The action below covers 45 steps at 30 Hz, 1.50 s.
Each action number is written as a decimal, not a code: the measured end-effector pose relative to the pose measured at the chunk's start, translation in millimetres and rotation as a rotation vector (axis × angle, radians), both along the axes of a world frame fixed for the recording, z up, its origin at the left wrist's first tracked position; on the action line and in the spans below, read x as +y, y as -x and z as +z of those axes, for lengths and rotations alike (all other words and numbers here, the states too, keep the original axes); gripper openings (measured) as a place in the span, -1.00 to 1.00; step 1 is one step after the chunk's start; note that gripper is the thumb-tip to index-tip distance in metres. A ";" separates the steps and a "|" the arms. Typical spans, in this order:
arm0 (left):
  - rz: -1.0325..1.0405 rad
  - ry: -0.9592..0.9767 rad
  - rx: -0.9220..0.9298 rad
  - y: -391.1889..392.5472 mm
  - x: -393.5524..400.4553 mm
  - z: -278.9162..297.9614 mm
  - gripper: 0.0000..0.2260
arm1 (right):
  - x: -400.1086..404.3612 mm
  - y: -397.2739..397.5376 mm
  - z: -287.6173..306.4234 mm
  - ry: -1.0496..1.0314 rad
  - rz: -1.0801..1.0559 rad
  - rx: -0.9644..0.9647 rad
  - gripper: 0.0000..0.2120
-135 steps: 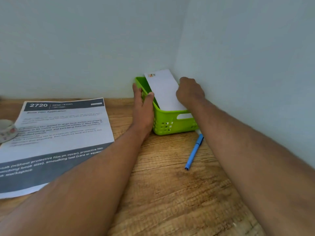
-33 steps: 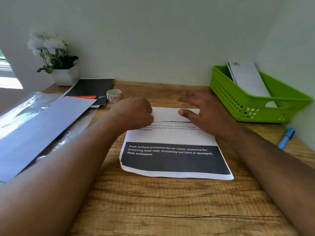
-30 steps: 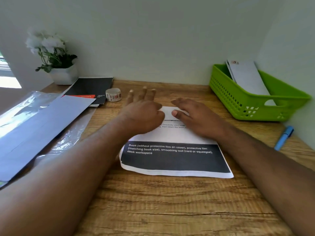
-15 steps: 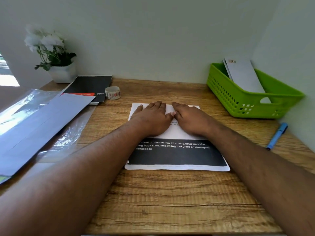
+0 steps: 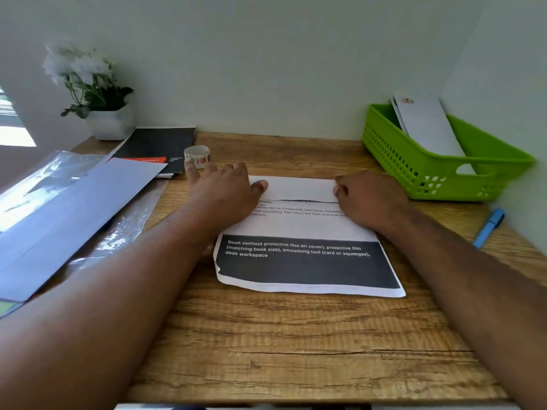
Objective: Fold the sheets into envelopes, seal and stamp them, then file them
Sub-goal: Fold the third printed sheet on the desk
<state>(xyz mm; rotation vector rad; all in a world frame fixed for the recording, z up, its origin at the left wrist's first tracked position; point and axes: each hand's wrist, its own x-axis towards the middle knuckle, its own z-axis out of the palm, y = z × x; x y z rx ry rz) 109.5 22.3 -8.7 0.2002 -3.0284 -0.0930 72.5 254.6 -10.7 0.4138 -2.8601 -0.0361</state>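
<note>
1. Printed white paper sheet with a dark band (image 5: 299,229) — lies flat at mid-desk on the wood-grain tabletop (image 5: 296,350); its far edge is folded toward the viewer, blank back showing as a white flap.
2. Left hand (image 5: 225,190) — fingers spread and fairly straight, pressing flat on the left end of the flap; it grips nothing.
3. Right hand (image 5: 370,196) — rests on the right end of the flap, fingers bent under; whether they pinch the paper edge or merely press cannot be told.
4. Green perforated plastic basket (image 5: 414,173) — far right against the wall, well apart from the sheet; white folded envelope with a small stamp (image 5: 426,125) leaning inside.
5. Small roll of patterned tape (image 5: 197,155) — just beyond the left fingertips. Blue pen (image 5: 488,227) — right of the sheet.
6. Step in hand, judged: creasing the first fold. To do it well, square the flap's corners to the side edges, hold one end down, and sweep outward along the crease with firm, even pressure; a skewed fold would likely spoil the later folds.
</note>
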 end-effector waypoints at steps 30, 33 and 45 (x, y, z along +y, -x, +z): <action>-0.179 -0.358 0.040 18.9 -14.7 4.9 -0.66 | 0.1 9.4 7.8 0.544 0.223 -0.301 -0.46; -0.246 -0.391 0.204 12.7 -10.5 10.6 -0.69 | -1.0 8.9 6.1 0.521 0.239 -0.205 -0.54; -0.139 -0.171 0.100 11.3 -0.8 2.5 -0.86 | -2.1 14.3 1.6 0.266 0.294 -0.017 -0.84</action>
